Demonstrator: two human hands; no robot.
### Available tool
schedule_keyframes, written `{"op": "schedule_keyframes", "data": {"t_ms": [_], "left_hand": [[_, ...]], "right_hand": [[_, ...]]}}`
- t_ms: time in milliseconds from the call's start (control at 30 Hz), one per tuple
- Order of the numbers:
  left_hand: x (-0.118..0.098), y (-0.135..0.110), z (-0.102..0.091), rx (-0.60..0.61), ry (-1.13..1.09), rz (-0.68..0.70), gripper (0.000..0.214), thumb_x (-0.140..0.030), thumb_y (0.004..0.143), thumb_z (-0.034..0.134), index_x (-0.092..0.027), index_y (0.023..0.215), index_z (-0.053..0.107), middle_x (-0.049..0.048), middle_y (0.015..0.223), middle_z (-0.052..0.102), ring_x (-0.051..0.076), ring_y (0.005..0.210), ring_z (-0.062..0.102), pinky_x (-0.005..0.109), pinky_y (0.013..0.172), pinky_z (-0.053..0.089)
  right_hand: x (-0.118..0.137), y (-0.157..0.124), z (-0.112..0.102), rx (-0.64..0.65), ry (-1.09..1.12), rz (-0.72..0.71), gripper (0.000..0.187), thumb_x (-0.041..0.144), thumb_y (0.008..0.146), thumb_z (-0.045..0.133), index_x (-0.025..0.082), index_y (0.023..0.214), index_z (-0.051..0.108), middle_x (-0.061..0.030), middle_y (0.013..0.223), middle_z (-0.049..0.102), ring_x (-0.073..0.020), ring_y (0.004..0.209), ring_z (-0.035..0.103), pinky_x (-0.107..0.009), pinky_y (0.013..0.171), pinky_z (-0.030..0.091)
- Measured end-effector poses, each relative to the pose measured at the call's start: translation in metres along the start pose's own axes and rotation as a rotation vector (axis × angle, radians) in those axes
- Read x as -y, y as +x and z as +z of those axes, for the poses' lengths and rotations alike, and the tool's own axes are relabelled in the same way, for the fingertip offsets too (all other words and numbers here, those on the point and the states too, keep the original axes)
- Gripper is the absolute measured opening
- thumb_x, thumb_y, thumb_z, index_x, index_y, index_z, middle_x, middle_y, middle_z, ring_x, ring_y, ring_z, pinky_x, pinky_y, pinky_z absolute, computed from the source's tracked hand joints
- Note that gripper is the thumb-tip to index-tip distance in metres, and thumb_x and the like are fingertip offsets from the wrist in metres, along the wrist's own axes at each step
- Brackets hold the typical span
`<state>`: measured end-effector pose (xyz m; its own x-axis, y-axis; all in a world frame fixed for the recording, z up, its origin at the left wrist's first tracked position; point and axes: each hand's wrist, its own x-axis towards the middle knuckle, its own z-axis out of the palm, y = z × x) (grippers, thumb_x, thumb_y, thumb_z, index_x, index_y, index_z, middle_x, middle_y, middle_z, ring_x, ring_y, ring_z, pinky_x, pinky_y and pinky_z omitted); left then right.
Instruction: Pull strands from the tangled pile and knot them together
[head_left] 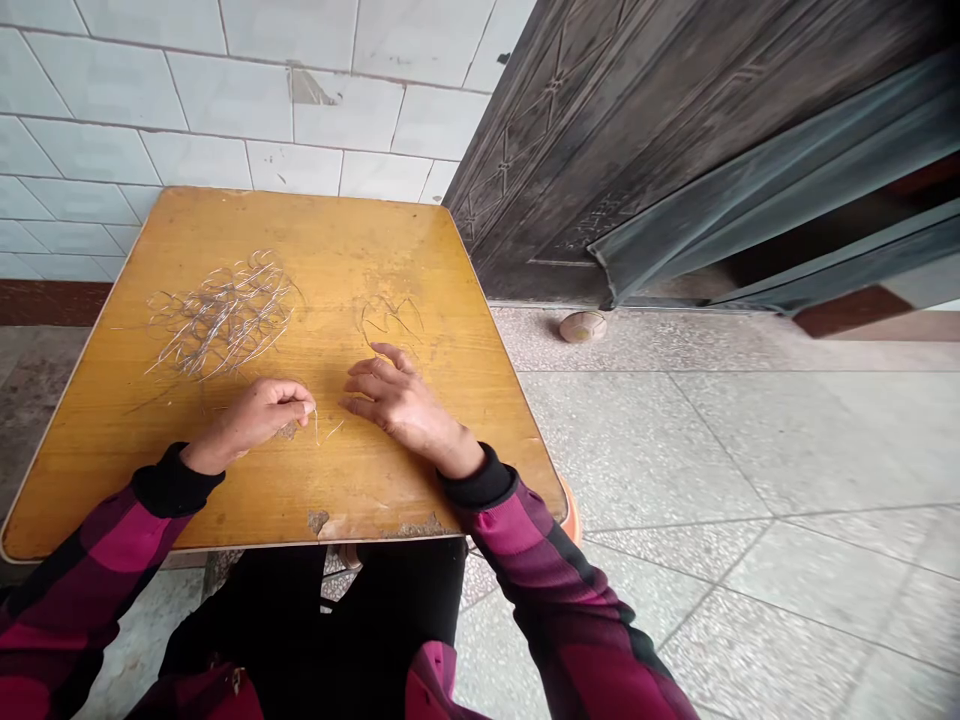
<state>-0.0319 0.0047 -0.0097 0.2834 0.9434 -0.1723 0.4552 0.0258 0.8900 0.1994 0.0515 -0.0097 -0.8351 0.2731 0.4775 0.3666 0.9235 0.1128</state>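
Between thumb and forefinger, my left hand pinches a thin pale wire just above the tabletop. Part of it hangs bent below the fingertips. My right hand holds nothing that I can see; its fingers are apart, palm down over the table. Beyond the right fingertips lie a few thin, curved dark wires. A loose tangle of silvery wires is spread on the table past my left hand.
The yellow wooden table has a chipped near edge. White wall tiles rise behind it. To the right stand a dark carved door and a greenish curtain. A rounded stone-like object rests on the floor by the door.
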Motion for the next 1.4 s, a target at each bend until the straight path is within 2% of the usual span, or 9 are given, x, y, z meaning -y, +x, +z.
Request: {"op": "schedule_keyframes", "data": {"t_ms": [200,400,500,700,867,967,1133,1400], "left_hand": [[-0.001,-0.001,0.002,0.032,0.007,0.011,0.022,-0.033,0.079,0.052,-0.016,0.067,0.060,-0.0002,0.064,0.059,0.011,0.059,0.050,0.025,0.058,0.038],[-0.003,-0.001,0.004,0.094,0.076,0.063,0.017,-0.032,0.078,0.057,-0.017,0.075,0.065,-0.0005,0.066,0.063,0.012,0.059,0.052,0.023,0.055,0.038],[-0.001,-0.001,0.008,0.122,0.128,0.092,0.018,-0.031,0.078,0.058,-0.016,0.071,0.066,-0.0006,0.063,0.062,0.012,0.058,0.053,0.023,0.055,0.038],[0.001,-0.001,0.011,0.078,0.152,0.075,0.019,-0.026,0.077,0.055,-0.016,0.062,0.063,-0.0028,0.056,0.057,0.010,0.053,0.048,0.023,0.053,0.034],[-0.002,-0.001,0.006,0.152,0.092,0.080,0.034,-0.039,0.083,0.053,-0.015,0.061,0.061,-0.0009,0.058,0.056,0.011,0.056,0.049,0.023,0.054,0.035],[-0.002,-0.001,0.006,0.185,0.114,0.097,0.028,-0.036,0.080,0.057,-0.015,0.062,0.064,-0.0009,0.058,0.056,0.011,0.056,0.048,0.023,0.053,0.033],[0.002,0.000,0.009,0.113,0.205,0.154,0.027,-0.028,0.078,0.056,-0.016,0.054,0.061,-0.0008,0.057,0.053,0.011,0.056,0.045,0.024,0.052,0.030],[0.003,0.000,0.009,0.077,0.219,0.170,0.030,-0.027,0.078,0.055,-0.016,0.050,0.056,-0.0018,0.054,0.047,0.010,0.054,0.041,0.024,0.053,0.029]], "right_hand": [[0.000,0.004,0.005,0.002,0.012,-0.010,0.022,0.019,0.095,0.049,0.022,0.098,0.070,-0.0015,0.105,0.068,-0.0241,0.120,0.049,-0.054,0.110,0.028],[0.003,0.007,0.003,0.046,0.129,0.047,0.021,0.016,0.094,0.051,0.023,0.095,0.071,-0.0040,0.097,0.067,-0.0227,0.116,0.052,-0.056,0.110,0.026],[0.006,0.009,0.004,0.059,0.109,0.040,0.022,0.017,0.094,0.050,0.024,0.093,0.071,-0.0028,0.094,0.067,-0.0209,0.111,0.054,-0.054,0.110,0.026],[0.005,0.008,0.006,0.050,0.027,-0.014,0.024,0.020,0.097,0.046,0.024,0.095,0.069,-0.0013,0.096,0.068,-0.0185,0.108,0.055,-0.047,0.109,0.029],[0.005,0.008,0.003,0.081,0.031,-0.002,0.024,0.020,0.097,0.046,0.023,0.098,0.069,-0.0028,0.093,0.069,-0.0195,0.105,0.055,-0.047,0.106,0.031],[0.006,0.009,0.003,0.100,0.030,0.007,0.024,0.020,0.097,0.046,0.023,0.098,0.069,-0.0038,0.093,0.069,-0.0199,0.103,0.055,-0.046,0.104,0.033],[0.004,0.009,0.004,0.090,0.064,-0.008,0.025,0.019,0.097,0.045,0.021,0.097,0.070,-0.0045,0.091,0.069,-0.0184,0.097,0.057,-0.039,0.095,0.038],[0.001,0.009,0.003,0.097,0.078,-0.011,0.025,0.019,0.097,0.045,0.021,0.095,0.070,-0.0044,0.092,0.070,-0.0177,0.095,0.057,-0.039,0.095,0.036]]}}
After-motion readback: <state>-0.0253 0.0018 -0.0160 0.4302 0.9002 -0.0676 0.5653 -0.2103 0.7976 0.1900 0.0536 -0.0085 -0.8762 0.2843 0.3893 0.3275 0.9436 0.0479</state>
